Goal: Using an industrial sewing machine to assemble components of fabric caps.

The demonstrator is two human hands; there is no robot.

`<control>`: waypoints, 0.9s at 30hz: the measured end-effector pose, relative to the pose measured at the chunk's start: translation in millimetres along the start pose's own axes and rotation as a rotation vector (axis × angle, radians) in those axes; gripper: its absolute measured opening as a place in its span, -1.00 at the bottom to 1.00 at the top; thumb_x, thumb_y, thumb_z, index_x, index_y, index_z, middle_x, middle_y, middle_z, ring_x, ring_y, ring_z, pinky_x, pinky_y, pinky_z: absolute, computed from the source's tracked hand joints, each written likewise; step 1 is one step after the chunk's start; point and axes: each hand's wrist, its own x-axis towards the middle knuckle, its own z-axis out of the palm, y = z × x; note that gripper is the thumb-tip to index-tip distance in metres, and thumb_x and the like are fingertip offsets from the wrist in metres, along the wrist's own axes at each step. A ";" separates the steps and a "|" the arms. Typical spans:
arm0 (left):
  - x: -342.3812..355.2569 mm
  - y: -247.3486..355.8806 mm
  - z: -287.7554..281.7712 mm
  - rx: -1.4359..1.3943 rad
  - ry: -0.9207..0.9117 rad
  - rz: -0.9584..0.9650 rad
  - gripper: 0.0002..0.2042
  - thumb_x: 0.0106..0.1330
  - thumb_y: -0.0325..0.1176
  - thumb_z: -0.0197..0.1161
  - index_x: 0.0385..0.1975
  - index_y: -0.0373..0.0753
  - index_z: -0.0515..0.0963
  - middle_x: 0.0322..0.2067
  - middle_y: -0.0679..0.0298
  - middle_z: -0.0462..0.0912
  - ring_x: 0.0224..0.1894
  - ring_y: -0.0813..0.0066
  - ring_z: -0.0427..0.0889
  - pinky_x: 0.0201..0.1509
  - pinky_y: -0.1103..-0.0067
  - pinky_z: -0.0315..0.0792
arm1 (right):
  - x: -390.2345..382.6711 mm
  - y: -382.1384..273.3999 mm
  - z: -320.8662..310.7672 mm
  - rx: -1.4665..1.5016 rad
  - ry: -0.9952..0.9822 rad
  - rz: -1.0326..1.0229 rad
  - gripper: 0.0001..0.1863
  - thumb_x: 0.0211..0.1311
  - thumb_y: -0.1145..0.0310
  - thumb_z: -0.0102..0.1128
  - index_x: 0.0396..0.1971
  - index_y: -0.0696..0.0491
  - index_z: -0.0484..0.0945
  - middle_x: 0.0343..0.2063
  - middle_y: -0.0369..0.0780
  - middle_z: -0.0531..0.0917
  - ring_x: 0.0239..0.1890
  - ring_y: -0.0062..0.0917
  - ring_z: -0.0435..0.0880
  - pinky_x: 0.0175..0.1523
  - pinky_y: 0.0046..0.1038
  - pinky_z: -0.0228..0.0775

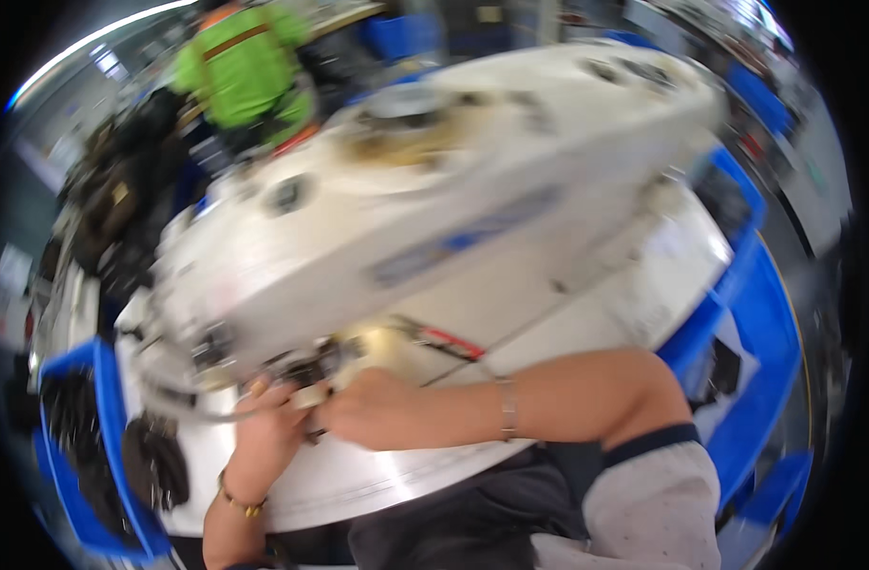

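A large white industrial sewing machine [472, 209] fills the middle, smeared by motion. My left hand [268, 432] is at its needle end, fingers bent and drawn together around the metal parts [302, 370] under the head. Close beside it, my right hand [373, 410] is closed like a fist, the forearm reaching in from the right. A small pale piece [309, 395] shows between the two hands; I cannot tell what it is or which hand has it. A red-handled tool [452, 343] lies on the machine bed behind my right hand.
A blue bin [116, 427] with black pieces stands left of the white table [396, 489]. Dark padded pieces [156, 463] lie at the table's left edge. More blue bins [772, 332] line the right. A person in a green vest [245, 71] is beyond the machine.
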 end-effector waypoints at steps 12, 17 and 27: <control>-10.6 -10.9 -4.5 -0.173 0.132 0.051 -0.60 -0.13 -0.60 0.31 -0.20 -0.17 0.73 -0.33 0.24 0.67 -0.28 0.24 0.68 -0.24 0.44 0.57 | 3.4 -8.4 -9.6 -0.220 -0.228 -0.070 -0.55 -0.11 0.45 0.23 -0.10 0.24 0.61 -0.73 -0.28 0.55 -0.69 -0.46 0.60 -0.63 -0.39 0.37; -13.1 -11.6 1.2 -0.167 0.080 -0.010 -0.58 -0.16 -0.37 0.35 -0.17 -0.05 0.72 -0.24 0.48 0.59 -0.09 0.41 0.57 0.06 0.47 0.44 | 6.9 -10.9 -14.4 -0.314 -0.255 -0.006 -0.60 0.05 0.45 0.15 -0.05 0.20 0.58 -0.59 -0.21 0.65 -0.61 -0.38 0.66 -0.56 -0.32 0.45; -11.4 -10.2 0.8 -0.157 0.016 -0.057 -0.51 -0.18 -0.35 0.44 -0.09 -0.09 0.68 -0.24 0.45 0.60 -0.13 0.38 0.61 -0.02 0.51 0.49 | 9.2 -4.6 -9.2 -0.155 -0.270 0.118 -0.78 0.30 0.37 0.02 -0.16 0.09 0.58 -0.52 -0.19 0.67 -0.45 -0.29 0.70 -0.43 -0.24 0.53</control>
